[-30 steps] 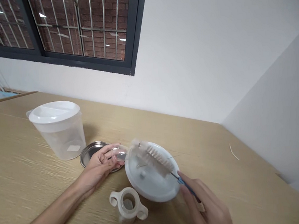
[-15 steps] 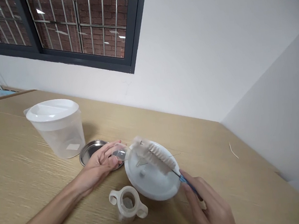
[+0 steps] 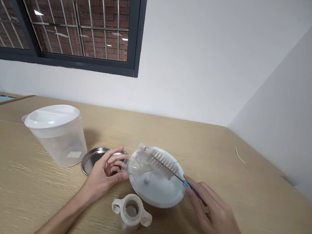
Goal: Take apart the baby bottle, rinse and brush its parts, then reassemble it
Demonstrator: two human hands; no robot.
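My right hand (image 3: 214,213) grips the blue handle of a bottle brush (image 3: 163,162). Its white bristles slant up and left over a white bowl (image 3: 164,200), where a small pale piece (image 3: 147,179) shows. At the bowl's left rim, my left hand (image 3: 106,170) has its thumb and fingertips around a clear plastic cap (image 3: 126,167), whose outline is hard to make out against the bowl. The brush tip is close to the cap; whether they touch I cannot tell. A two-handled baby bottle (image 3: 131,212) without a lid stands upright in front of the bowl.
Behind my left hand lies a shiny metal tray (image 3: 89,162), partly covered by the hand. A lidded translucent pitcher (image 3: 61,142) stands at the left of the wooden table (image 3: 203,138). A thin pale strip (image 3: 240,155) lies at the right. Wall and window are behind.
My left hand has turned the clear cap and brought it lower, toward the bowl, with the fingers more spread around it. The brush has hardly moved. The view has shifted slightly.
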